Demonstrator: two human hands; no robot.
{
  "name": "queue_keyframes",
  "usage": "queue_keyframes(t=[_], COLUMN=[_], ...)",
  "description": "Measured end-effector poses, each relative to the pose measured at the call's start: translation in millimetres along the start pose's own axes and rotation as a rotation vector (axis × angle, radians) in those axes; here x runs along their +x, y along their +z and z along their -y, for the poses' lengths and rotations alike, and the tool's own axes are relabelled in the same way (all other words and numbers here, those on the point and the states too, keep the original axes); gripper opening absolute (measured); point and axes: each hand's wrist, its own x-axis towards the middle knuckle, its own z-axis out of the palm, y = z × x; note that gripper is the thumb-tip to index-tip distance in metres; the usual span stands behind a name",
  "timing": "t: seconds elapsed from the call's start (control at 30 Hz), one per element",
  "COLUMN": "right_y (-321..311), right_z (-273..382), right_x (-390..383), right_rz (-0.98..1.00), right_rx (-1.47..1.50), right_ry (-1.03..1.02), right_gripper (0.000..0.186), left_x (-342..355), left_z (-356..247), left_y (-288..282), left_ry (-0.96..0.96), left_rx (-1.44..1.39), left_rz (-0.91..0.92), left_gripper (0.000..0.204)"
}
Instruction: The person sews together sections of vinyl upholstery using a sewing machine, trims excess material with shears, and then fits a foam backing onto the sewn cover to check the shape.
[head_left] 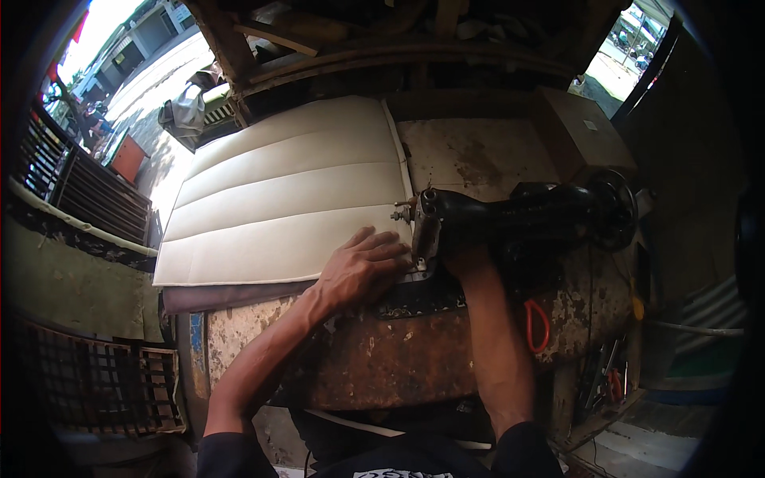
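Observation:
A cream padded panel with stitched channels and a piped edge lies on the worn table, over a maroon cloth. Its right edge runs to the needle end of a black sewing machine. My left hand lies on the panel just left of the needle, fingers spread and resting near the piped edge. My right hand reaches under the machine's arm; its fingers are hidden there. Red-handled scissors are beside my right forearm.
A cardboard box stands at the back right beneath a wooden shelf. Metal railings and a grid rack flank the left, with a sunlit street beyond. Tools sit in a slot at lower right.

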Motion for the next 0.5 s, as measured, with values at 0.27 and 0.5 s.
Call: queue_keyframes(t=[0.27, 0.5], right_y=[33.4, 37.6], right_z=[-1.7, -8.1], right_x=[2.3, 11.9], right_rz=[-0.394, -0.493], right_rx=[0.139, 0.156], right_ry=[-0.13, -0.191], right_gripper=[0.05, 0.031], left_x=[1.5, 0.7], left_z=[7.4, 0.8], left_y=[5.4, 6.3], left_ry=[-0.055, -0.031], left_rx=[0.013, 0.005], left_rz=[-0.006, 0.0], left_gripper=[0.03, 0.029])
